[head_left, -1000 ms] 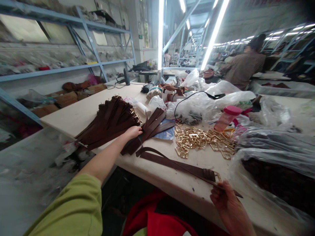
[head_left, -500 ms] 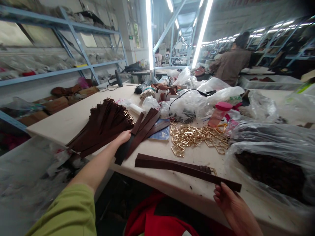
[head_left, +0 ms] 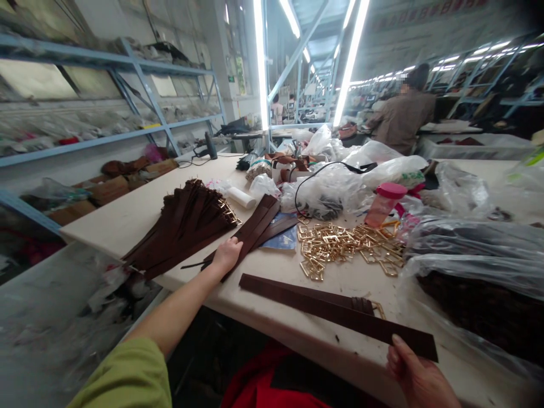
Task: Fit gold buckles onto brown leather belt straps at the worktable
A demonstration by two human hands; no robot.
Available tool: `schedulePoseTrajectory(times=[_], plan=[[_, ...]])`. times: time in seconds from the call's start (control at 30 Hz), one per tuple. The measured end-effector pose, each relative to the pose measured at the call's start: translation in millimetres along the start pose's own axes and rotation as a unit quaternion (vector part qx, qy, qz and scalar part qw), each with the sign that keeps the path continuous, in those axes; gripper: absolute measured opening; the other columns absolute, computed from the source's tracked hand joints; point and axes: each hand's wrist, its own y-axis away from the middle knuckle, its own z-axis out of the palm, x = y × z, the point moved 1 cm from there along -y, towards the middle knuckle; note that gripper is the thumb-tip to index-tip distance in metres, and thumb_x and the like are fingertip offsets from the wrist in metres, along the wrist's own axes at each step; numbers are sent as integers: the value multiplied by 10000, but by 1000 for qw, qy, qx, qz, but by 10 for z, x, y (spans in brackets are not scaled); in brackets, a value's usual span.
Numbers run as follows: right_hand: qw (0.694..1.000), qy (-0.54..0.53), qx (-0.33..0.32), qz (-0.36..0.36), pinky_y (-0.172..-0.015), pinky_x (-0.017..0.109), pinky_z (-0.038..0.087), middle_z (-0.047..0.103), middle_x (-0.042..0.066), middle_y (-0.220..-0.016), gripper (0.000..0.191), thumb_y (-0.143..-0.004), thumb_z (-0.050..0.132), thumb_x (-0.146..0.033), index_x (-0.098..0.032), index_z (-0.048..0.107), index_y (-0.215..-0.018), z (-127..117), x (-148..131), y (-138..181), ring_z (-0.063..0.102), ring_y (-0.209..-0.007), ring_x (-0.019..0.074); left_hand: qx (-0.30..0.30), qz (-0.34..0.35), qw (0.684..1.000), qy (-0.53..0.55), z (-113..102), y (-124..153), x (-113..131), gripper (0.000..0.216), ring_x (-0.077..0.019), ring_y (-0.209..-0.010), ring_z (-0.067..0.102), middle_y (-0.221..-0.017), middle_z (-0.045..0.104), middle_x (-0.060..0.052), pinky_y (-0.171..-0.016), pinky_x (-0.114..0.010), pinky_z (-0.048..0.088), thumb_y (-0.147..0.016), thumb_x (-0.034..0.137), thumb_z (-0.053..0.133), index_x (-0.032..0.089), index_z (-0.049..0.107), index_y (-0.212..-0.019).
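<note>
My left hand (head_left: 226,255) rests on the near end of a small bunch of dark brown leather straps (head_left: 259,222) lying on the cream table (head_left: 127,211). A larger fanned pile of brown straps with gold buckles (head_left: 182,224) sits just left of it. My right hand (head_left: 419,377) grips the near end of a long brown strap with a gold buckle (head_left: 335,309), which lies along the table's front edge. A heap of loose gold buckles (head_left: 348,246) lies behind that strap.
Clear plastic bags (head_left: 471,272) of dark material fill the right side. A pink-capped bottle (head_left: 382,204), white bags and a black cable crowd the middle. Blue metal shelving (head_left: 106,133) runs along the left. Another person (head_left: 403,116) stands at the back right.
My right hand has pulled the long strap's end rightward and nearer. The left hand slid down the small bunch of straps toward the table's front edge.
</note>
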Motion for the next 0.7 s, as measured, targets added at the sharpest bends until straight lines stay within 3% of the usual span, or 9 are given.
schedulePoseTrajectory(times=[0.2, 0.3, 0.4, 0.47, 0.53, 0.57, 0.63, 0.7], plan=[[1000, -12, 8, -10, -419, 249, 381, 446, -24, -452, 403, -567, 713, -478, -189, 438, -509, 51, -20, 32, 416, -433, 101, 19, -1, 1000, 16, -101, 21, 46, 334, -186, -928, 496, -974, 554, -89, -853, -300, 372, -887, 174, 322, 185, 581, -1097], [1000, 3, 19, -13, -438, 254, 394, 469, -17, -465, 392, -574, 708, -479, -187, 453, -522, 42, -59, 71, 441, -449, 113, 18, 16, 999, 44, -200, 51, 280, 304, -200, -929, 518, -960, 575, -102, -838, -324, 390, -882, 204, 357, 170, 606, -1053], [999, 51, 3, -18, -473, 263, 402, 480, -15, -468, 388, -576, 704, -497, -190, 476, -515, 26, -87, 100, 452, -471, 127, 20, 77, 993, 86, -345, 249, 830, 300, -200, -1010, 513, -1058, 582, -90, -902, -323, 369, -872, 305, 414, 191, 587, -1090], [994, 102, -16, -48, -511, 263, 400, 492, -9, -484, 411, -592, 673, -546, -190, 488, -501, 63, -121, 129, 457, -509, 134, 9, 167, 977, 131, -457, 431, 1326, 327, -147, -1035, 515, -1127, 580, -18, -926, -241, 357, -855, 423, 433, 265, 576, -1103], [983, 159, -30, -91, -557, 256, 396, 504, -1, -508, 452, -609, 629, -599, -188, 488, -481, 135, -182, 185, 463, -557, 140, -34, 338, 905, 258, -579, 589, 1818, 420, -171, -1041, 530, -1166, 572, -54, -900, -242, 382, -836, 478, 443, 221, 545, -1151], [978, 177, -31, -107, -574, 251, 393, 512, 4, -523, 469, -612, 612, -619, -187, 489, -476, 172, -222, 226, 468, -579, 142, -67, 373, 878, 293, -638, 641, 2016, 471, -181, -1027, 544, -1153, 583, -61, -866, -244, 403, -814, 496, 472, 214, 509, -1190], [973, 193, -21, -122, -578, 248, 388, 523, 13, -545, 495, -605, 588, -654, -185, 493, -480, 225, -305, 329, 473, -602, 148, -154, 386, 857, 305, -742, 696, 2287, 489, -206, -905, 598, -1024, 642, -58, -714, -252, 442, -756, 485, 560, 213, 524, -1161], [974, 188, -3, -123, -540, 252, 375, 517, 19, -546, 516, -609, 551, -685, -183, 499, -501, 242, -368, 420, 465, -587, 151, -229, 349, 863, 284, -805, 694, 2402, 378, -216, -783, 615, -889, 670, -42, -588, -246, 412, -723, 427, 609, 220, 596, -1039]])
